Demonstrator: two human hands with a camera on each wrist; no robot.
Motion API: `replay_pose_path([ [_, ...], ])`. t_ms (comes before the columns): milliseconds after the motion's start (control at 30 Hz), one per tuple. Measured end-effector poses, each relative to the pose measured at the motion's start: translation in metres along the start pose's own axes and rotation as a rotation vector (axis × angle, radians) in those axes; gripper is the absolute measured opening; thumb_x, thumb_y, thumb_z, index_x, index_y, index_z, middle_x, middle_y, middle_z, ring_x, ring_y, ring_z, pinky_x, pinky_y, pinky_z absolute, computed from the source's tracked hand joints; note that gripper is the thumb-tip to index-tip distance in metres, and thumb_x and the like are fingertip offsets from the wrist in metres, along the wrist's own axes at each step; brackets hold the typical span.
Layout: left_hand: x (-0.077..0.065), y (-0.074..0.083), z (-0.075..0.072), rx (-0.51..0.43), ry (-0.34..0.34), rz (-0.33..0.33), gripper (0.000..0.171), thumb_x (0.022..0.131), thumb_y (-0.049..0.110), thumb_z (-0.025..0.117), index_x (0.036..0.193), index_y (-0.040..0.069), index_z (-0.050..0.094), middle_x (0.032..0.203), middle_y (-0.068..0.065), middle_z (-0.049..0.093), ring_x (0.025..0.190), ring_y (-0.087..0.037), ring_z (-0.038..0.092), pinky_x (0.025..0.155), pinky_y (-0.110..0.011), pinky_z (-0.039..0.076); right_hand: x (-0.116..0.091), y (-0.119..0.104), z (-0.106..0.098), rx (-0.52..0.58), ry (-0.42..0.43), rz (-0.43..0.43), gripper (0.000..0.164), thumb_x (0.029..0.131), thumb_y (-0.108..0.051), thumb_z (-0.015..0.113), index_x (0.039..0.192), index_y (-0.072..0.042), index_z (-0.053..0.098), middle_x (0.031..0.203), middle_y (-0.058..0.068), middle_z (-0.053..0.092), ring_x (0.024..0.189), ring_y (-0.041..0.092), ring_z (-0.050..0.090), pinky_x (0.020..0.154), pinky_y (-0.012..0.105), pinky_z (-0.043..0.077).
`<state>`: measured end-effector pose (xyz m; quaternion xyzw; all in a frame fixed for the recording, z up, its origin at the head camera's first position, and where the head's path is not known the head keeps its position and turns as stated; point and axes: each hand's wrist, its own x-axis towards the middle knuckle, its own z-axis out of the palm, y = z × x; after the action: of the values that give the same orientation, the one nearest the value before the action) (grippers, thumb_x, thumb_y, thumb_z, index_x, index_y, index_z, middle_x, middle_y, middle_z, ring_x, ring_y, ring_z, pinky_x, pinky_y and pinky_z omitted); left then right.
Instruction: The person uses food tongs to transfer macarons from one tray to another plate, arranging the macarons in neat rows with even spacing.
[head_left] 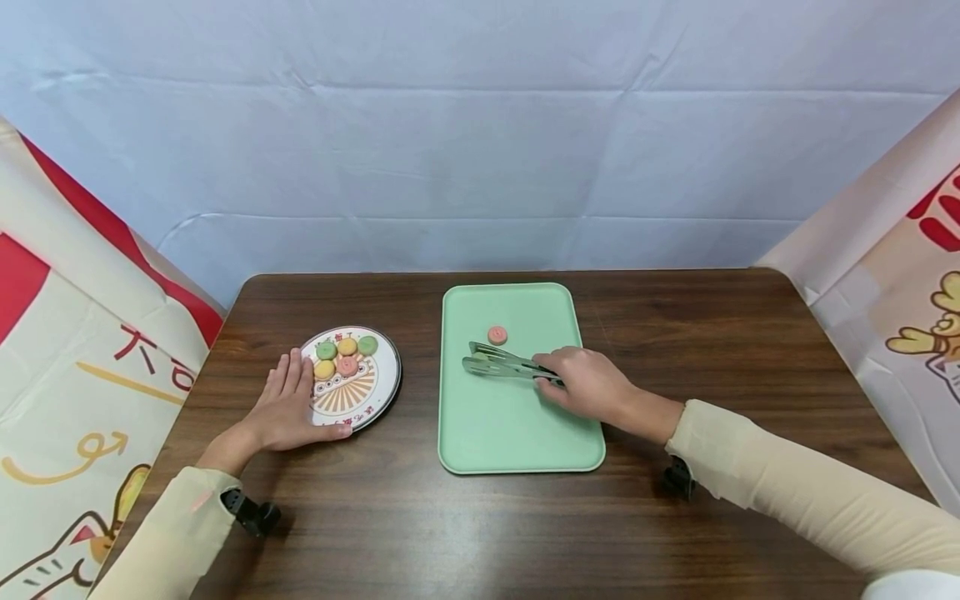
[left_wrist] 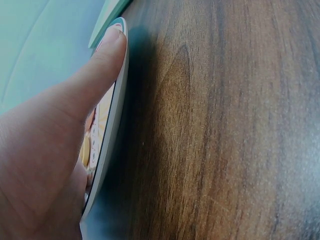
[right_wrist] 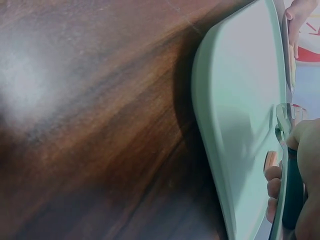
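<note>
My right hand [head_left: 588, 383] grips a pair of metal tongs [head_left: 510, 364] above the green tray [head_left: 517, 433]. The tongs' tips point left, slightly apart; a small yellowish bit shows near them, but I cannot tell whether it is held. Just beyond the tips, a pink button-like round piece [head_left: 497, 335] lies on the tray. With fingers straight, my left hand [head_left: 288, 408] rests on the left rim of a round white plate [head_left: 386, 379], thumb along its near edge. Several green, yellow and pink round pieces [head_left: 347, 366] sit on the plate's far half.
The brown wooden table [head_left: 360, 517] carries both plate and tray, with a gap between them. A pale cloth [head_left: 480, 167] hangs behind the table, and printed sheets [head_left: 75, 400] hang at both sides. Each wrist wears a small black camera [head_left: 251, 512].
</note>
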<state>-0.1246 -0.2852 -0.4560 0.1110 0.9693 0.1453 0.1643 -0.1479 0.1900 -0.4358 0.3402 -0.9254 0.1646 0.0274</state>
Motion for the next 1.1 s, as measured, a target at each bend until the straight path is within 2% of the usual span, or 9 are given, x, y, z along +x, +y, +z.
replay_pose_path([
  [400, -0.001, 0.003, -0.002, -0.013, 0.001, -0.004, 0.147, 0.073, 0.084, 0.066, 0.154, -0.017, -0.003, 0.162, -0.035, -0.018, 0.15, -0.05, -0.016, 0.119, -0.065, -0.006, 0.009, -0.006, -0.005, 0.0, 0.001, -0.003, 0.032, 0.097, -0.02, 0.068, 0.124, -0.003, 0.071, 0.102, 0.008, 0.075, 0.088, 0.021, 0.07, 0.069, 0.037, 0.056],
  [733, -0.001, 0.001, -0.001, -0.006, -0.002, -0.003, 0.148, 0.073, 0.084, 0.067, 0.154, -0.018, -0.004, 0.161, -0.036, -0.018, 0.149, -0.051, -0.017, 0.118, -0.066, -0.006, 0.025, -0.017, -0.011, -0.012, 0.026, -0.044, 0.031, 0.098, -0.019, 0.068, 0.124, -0.003, 0.072, 0.1, 0.007, 0.075, 0.089, 0.022, 0.071, 0.071, 0.037, 0.057],
  [1000, 0.0, 0.0, 0.0, -0.001, 0.003, 0.002, 0.148, 0.073, 0.085, 0.066, 0.153, -0.018, -0.004, 0.161, -0.036, -0.018, 0.149, -0.052, -0.016, 0.118, -0.067, -0.005, 0.034, -0.024, -0.015, -0.004, 0.026, -0.052, 0.035, 0.097, -0.02, 0.069, 0.13, -0.006, 0.07, 0.095, 0.006, 0.074, 0.076, 0.015, 0.063, 0.063, 0.032, 0.048],
  [1100, 0.0, 0.0, 0.0, -0.002, 0.003, 0.002, 0.148, 0.073, 0.084, 0.066, 0.153, -0.018, -0.004, 0.161, -0.036, -0.017, 0.149, -0.052, -0.016, 0.118, -0.067, -0.005, 0.037, -0.026, -0.014, 0.002, 0.032, -0.061, 0.035, 0.097, -0.02, 0.069, 0.13, -0.006, 0.07, 0.096, 0.007, 0.075, 0.075, 0.016, 0.064, 0.062, 0.032, 0.048],
])
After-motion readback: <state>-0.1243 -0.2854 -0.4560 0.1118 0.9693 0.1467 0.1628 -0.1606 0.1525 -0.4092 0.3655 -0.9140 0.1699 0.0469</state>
